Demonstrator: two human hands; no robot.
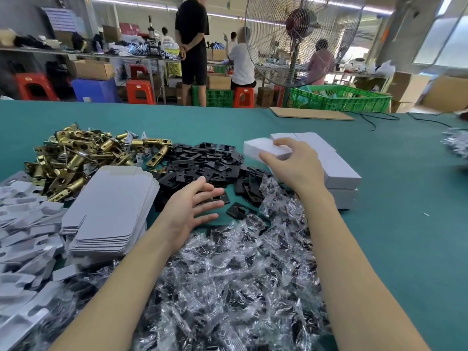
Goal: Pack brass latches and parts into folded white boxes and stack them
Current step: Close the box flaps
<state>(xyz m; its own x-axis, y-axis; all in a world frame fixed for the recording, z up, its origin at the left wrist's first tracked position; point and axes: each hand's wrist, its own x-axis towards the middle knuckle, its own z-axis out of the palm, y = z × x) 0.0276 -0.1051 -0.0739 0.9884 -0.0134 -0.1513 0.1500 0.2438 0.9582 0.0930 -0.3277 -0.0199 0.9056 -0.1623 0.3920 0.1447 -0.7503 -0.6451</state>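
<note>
One closed box is gripped from above by the right hand, thumb on the near side, fingers curled over the far edge. Its long axis runs left-right, across that of the stack, which lies just right of and beyond the hand, so a turn is likely needed before placement. The right wrist is bent down, forearm extended. The left hand is spread, palm inward, holding nothing, above the black plates. The latches are found further left, the flat blanks just left of it.
</note>
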